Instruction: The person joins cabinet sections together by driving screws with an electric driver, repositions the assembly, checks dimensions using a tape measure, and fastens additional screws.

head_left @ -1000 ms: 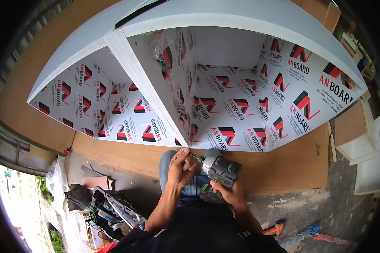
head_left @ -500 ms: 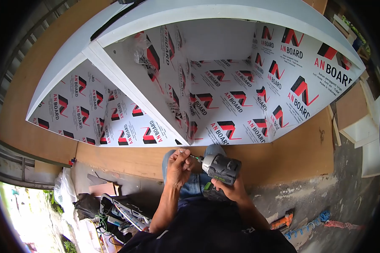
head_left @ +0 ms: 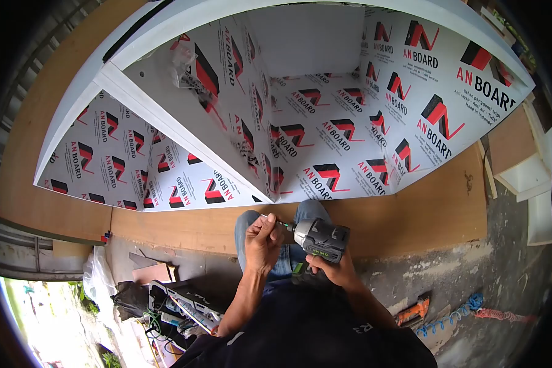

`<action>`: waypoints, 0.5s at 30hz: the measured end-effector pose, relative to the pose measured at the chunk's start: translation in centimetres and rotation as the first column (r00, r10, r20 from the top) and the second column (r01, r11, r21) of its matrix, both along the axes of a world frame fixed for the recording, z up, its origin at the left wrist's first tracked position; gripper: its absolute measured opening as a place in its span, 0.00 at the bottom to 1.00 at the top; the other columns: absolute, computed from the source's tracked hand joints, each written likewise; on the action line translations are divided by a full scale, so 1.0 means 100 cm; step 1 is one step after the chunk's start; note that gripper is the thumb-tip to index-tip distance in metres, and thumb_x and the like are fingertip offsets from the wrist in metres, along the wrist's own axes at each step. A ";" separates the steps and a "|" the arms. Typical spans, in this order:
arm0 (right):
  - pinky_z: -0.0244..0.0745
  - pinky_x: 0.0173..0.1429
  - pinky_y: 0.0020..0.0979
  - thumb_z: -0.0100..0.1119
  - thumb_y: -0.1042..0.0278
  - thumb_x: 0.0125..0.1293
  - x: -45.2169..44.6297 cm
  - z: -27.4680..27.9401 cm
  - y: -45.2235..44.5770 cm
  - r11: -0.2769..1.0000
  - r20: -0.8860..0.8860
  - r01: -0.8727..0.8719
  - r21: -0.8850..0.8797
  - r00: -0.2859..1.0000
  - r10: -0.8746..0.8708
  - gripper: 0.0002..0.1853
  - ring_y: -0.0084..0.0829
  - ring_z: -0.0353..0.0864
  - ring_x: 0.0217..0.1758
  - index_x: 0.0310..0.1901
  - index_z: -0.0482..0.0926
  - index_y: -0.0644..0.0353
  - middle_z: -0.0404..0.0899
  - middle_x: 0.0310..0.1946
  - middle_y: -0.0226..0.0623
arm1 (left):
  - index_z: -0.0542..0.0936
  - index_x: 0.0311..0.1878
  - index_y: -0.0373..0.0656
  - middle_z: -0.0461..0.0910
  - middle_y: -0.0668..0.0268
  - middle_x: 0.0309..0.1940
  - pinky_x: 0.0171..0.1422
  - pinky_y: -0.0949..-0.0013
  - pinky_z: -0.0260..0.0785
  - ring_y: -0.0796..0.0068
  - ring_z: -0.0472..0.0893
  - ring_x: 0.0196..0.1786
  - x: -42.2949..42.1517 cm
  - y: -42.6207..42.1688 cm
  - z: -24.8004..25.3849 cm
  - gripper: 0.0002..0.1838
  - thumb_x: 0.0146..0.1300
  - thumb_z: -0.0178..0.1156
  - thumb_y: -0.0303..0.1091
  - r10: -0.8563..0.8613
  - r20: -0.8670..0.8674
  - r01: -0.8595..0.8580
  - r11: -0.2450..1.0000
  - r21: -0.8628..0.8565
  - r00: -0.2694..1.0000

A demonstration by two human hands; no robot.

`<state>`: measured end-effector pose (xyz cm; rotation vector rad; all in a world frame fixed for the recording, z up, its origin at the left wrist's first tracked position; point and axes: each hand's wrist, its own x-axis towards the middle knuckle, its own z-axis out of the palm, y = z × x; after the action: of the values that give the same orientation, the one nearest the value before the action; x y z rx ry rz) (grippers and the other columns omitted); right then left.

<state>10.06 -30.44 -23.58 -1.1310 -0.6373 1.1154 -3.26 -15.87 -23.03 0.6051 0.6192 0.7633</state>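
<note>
My right hand (head_left: 334,270) is wrapped round the handle of a grey and black cordless impact driver (head_left: 322,239), which points left over my lap. From its chuck a thin driver bit (head_left: 284,225) with a green band reaches toward my left hand (head_left: 262,244). The thumb and fingertips of that hand are pinched together at the bit's end. A small, pale, thin piece shows at the fingertips, too small to name. In front of my knees stands a large white cabinet (head_left: 184,136), its compartments lined with printed ANBOARD sheet.
The cabinet rests on a brown wooden board (head_left: 405,224). On the concrete floor at right lie an orange tool (head_left: 413,311) and a coiled blue hose (head_left: 451,319). White board boxes (head_left: 527,175) stand at far right. At lower left are a hand saw (head_left: 155,272) and assorted tools.
The view has tilted slightly, so the cabinet sits a little higher and further left. Both hands and the impact driver keep nearly the same pose.
</note>
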 end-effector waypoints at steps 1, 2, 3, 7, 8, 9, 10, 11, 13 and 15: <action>0.73 0.29 0.24 0.67 0.80 0.61 0.002 0.001 0.003 1.000 -0.028 -0.009 0.005 1.000 0.009 0.15 0.18 0.77 0.24 0.50 0.78 0.65 0.80 0.29 0.30 | 0.80 0.43 0.41 0.65 0.78 0.19 0.26 0.78 0.48 0.87 0.55 0.18 0.003 -0.001 0.002 0.09 0.75 0.57 0.37 -0.001 -0.003 0.001 1.000 0.000 1.000; 0.73 0.28 0.24 0.67 0.81 0.61 0.005 0.002 0.006 1.000 -0.055 -0.017 0.012 0.998 0.018 0.15 0.18 0.78 0.24 0.49 0.77 0.65 0.80 0.29 0.31 | 0.79 0.44 0.41 0.65 0.78 0.18 0.26 0.78 0.48 0.87 0.55 0.18 0.006 -0.001 0.006 0.10 0.76 0.56 0.38 0.011 0.003 -0.011 1.000 -0.016 1.000; 0.73 0.28 0.24 0.67 0.81 0.61 0.007 0.002 0.009 1.000 -0.057 -0.016 0.013 0.998 0.017 0.15 0.18 0.78 0.24 0.49 0.77 0.65 0.80 0.29 0.31 | 0.79 0.45 0.40 0.65 0.77 0.18 0.26 0.78 0.48 0.87 0.54 0.18 0.010 0.000 0.008 0.12 0.77 0.54 0.39 0.023 0.008 -0.023 0.999 -0.031 1.000; 0.74 0.29 0.25 0.64 0.82 0.62 0.025 0.008 0.027 0.997 -0.107 -0.083 0.003 0.991 0.083 0.14 0.21 0.78 0.24 0.50 0.76 0.67 0.82 0.30 0.36 | 0.78 0.47 0.40 0.66 0.76 0.18 0.27 0.78 0.50 0.86 0.54 0.18 0.024 0.007 0.012 0.13 0.78 0.53 0.41 0.038 0.084 -0.035 0.999 -0.031 0.996; 0.74 0.29 0.25 0.64 0.80 0.62 0.030 0.014 0.032 0.994 -0.125 -0.112 0.015 0.986 0.114 0.14 0.21 0.78 0.24 0.50 0.76 0.67 0.84 0.31 0.39 | 0.79 0.48 0.39 0.67 0.76 0.19 0.26 0.79 0.49 0.87 0.55 0.18 0.028 0.009 0.014 0.14 0.78 0.53 0.41 0.068 0.105 -0.065 0.997 -0.037 0.992; 0.74 0.29 0.24 0.63 0.79 0.63 0.035 0.018 0.038 0.990 -0.142 -0.142 0.028 0.979 0.144 0.15 0.20 0.77 0.24 0.51 0.75 0.67 0.85 0.32 0.41 | 0.80 0.49 0.39 0.69 0.75 0.20 0.25 0.79 0.48 0.88 0.56 0.18 0.031 0.011 0.017 0.15 0.78 0.53 0.42 0.099 0.125 -0.094 0.995 -0.043 0.987; 0.73 0.29 0.24 0.63 0.77 0.63 0.041 0.017 0.043 0.984 -0.118 -0.170 0.048 0.977 0.175 0.15 0.20 0.77 0.24 0.51 0.76 0.67 0.86 0.35 0.44 | 0.80 0.50 0.39 0.68 0.75 0.20 0.25 0.79 0.48 0.88 0.56 0.18 0.035 0.014 0.021 0.15 0.78 0.53 0.42 0.102 0.140 -0.096 0.994 -0.049 0.985; 0.73 0.29 0.24 0.64 0.76 0.63 0.046 0.016 0.048 0.983 -0.108 -0.175 0.050 0.978 0.179 0.16 0.20 0.77 0.24 0.51 0.76 0.67 0.85 0.33 0.43 | 0.80 0.50 0.39 0.68 0.75 0.20 0.25 0.79 0.48 0.88 0.56 0.18 0.039 0.017 0.025 0.15 0.78 0.53 0.42 0.103 0.140 -0.097 0.994 -0.049 0.985; 0.72 0.29 0.24 0.64 0.77 0.63 0.054 0.024 0.059 0.982 -0.100 -0.181 0.050 0.978 0.185 0.14 0.21 0.76 0.23 0.50 0.76 0.67 0.84 0.31 0.40 | 0.80 0.51 0.39 0.68 0.75 0.20 0.25 0.79 0.48 0.87 0.55 0.18 0.048 0.023 0.035 0.15 0.78 0.52 0.41 0.155 0.150 -0.154 0.988 -0.018 0.976; 0.72 0.29 0.24 0.64 0.77 0.63 0.062 0.030 0.070 0.978 -0.060 -0.194 0.081 0.978 0.199 0.13 0.21 0.76 0.23 0.49 0.76 0.66 0.83 0.30 0.38 | 0.79 0.51 0.39 0.68 0.75 0.19 0.25 0.79 0.48 0.87 0.55 0.17 0.055 0.032 0.045 0.14 0.78 0.52 0.41 0.160 0.163 -0.163 0.987 0.005 0.973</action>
<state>16.22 -23.44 -20.63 -0.9773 -0.7432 1.2825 2.22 -12.68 -18.57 0.5070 0.5157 0.9622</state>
